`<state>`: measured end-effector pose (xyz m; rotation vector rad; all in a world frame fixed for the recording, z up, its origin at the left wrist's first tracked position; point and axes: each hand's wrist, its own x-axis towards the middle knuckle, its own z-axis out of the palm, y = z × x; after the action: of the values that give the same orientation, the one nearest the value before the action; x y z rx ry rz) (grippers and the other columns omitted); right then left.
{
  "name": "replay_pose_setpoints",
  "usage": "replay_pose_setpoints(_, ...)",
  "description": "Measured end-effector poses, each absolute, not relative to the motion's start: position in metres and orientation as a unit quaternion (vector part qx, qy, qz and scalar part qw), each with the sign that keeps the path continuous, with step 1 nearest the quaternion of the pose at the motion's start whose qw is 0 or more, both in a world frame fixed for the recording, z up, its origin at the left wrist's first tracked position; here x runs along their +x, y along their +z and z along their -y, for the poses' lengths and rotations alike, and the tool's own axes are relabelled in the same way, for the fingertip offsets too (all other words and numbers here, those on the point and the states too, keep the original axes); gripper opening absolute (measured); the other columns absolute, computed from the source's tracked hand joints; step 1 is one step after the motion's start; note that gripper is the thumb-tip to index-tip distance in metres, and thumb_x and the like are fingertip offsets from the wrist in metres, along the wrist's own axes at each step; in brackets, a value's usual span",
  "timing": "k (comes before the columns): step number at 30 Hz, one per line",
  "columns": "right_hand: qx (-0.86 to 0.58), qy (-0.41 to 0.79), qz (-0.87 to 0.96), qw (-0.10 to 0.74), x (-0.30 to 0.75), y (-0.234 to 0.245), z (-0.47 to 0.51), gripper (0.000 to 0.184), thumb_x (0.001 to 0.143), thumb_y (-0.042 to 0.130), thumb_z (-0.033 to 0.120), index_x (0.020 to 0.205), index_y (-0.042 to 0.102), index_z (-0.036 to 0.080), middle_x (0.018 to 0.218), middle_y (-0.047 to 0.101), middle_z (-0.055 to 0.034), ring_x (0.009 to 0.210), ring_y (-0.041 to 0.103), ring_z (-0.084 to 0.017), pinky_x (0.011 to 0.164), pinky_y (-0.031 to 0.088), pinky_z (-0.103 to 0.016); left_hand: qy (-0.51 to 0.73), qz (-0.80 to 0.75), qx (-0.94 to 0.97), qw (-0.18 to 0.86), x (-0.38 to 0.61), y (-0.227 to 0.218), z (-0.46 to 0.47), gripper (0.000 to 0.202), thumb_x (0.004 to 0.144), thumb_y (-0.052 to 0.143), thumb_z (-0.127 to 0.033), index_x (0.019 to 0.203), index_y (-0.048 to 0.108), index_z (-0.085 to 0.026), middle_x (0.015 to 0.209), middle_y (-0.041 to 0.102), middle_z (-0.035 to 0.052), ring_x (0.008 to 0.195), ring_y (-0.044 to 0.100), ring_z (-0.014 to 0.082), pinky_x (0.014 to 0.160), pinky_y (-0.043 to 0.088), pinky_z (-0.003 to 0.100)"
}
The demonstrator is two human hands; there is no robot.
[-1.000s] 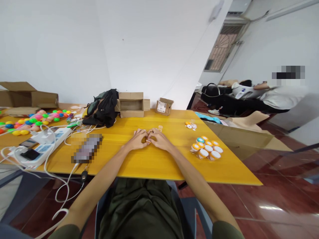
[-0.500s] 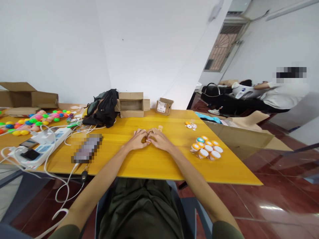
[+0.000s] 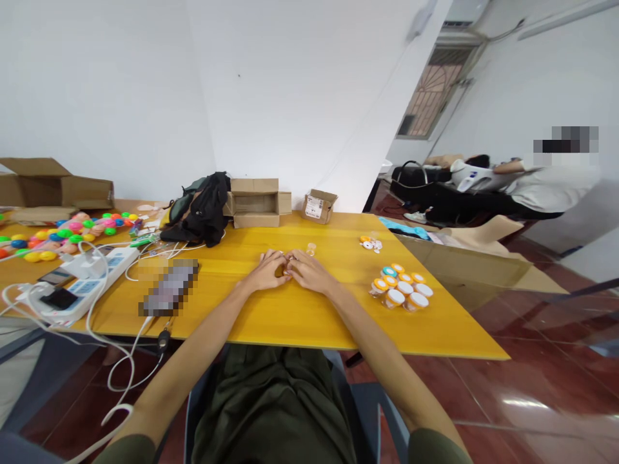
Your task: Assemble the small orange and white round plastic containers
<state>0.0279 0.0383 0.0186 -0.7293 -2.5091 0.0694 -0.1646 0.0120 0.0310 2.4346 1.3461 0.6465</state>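
Both my hands rest on the yellow table [image 3: 300, 316] near its middle. My left hand [image 3: 267, 270] and my right hand [image 3: 309, 270] meet at the fingertips, fingers curled and pinched around something small that I cannot make out. A tiny clear cap-like piece [image 3: 311, 247] lies just beyond my right hand. To the right sits a cluster of small jars with orange, white and teal lids [image 3: 402, 286]. Farther back lie a few small white and orange bits [image 3: 369, 243].
A black bag [image 3: 200, 209] and open cardboard boxes [image 3: 255, 202] stand at the table's back. Coloured balls [image 3: 58, 235], a white power strip [image 3: 91, 277] with cables and a phone [image 3: 167, 291] fill the left side. A person [image 3: 546, 183] sits at the far right.
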Motion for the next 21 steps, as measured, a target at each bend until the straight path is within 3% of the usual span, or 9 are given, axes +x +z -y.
replay_pose_setpoints(7,-0.275,0.028,0.927,0.253,0.027,0.02,-0.036,0.016,0.097,0.055,0.024,0.085,0.065,0.021,0.102,0.061,-0.009,0.1,0.058,-0.022,0.091,0.049,-0.038,0.221,-0.469,0.843,0.143,-0.164,0.032,-0.011,0.013,0.084,0.063,-0.036,0.089,0.06,-0.025,0.117,0.061,0.006,0.115,0.047,0.0294,0.102,0.038,0.049)
replay_pose_setpoints(16,-0.344,0.009,0.872,0.349,0.04,0.015,-0.051,0.022,0.1,0.044,0.021,0.094,0.065,0.024,0.105,0.064,-0.0086,0.098,0.059,-0.023,0.09,0.048,-0.038,0.22,-0.465,0.844,0.152,-0.165,0.033,-0.011,0.012,0.085,0.062,-0.034,0.093,0.062,-0.025,0.114,0.062,0.0051,0.116,0.047,0.0287,0.103,0.037,0.049)
replay_pose_setpoints(21,-0.412,-0.037,0.856,0.311,0.044,0.01,-0.056,0.022,0.098,0.046,0.019,0.095,0.068,0.023,0.105,0.065,-0.0098,0.098,0.058,-0.024,0.087,0.047,-0.038,0.228,-0.462,0.844,0.147,-0.165,0.033,-0.011,0.01,0.085,0.061,-0.033,0.091,0.062,-0.025,0.11,0.062,0.0048,0.114,0.047,0.0279,0.102,0.037,0.047)
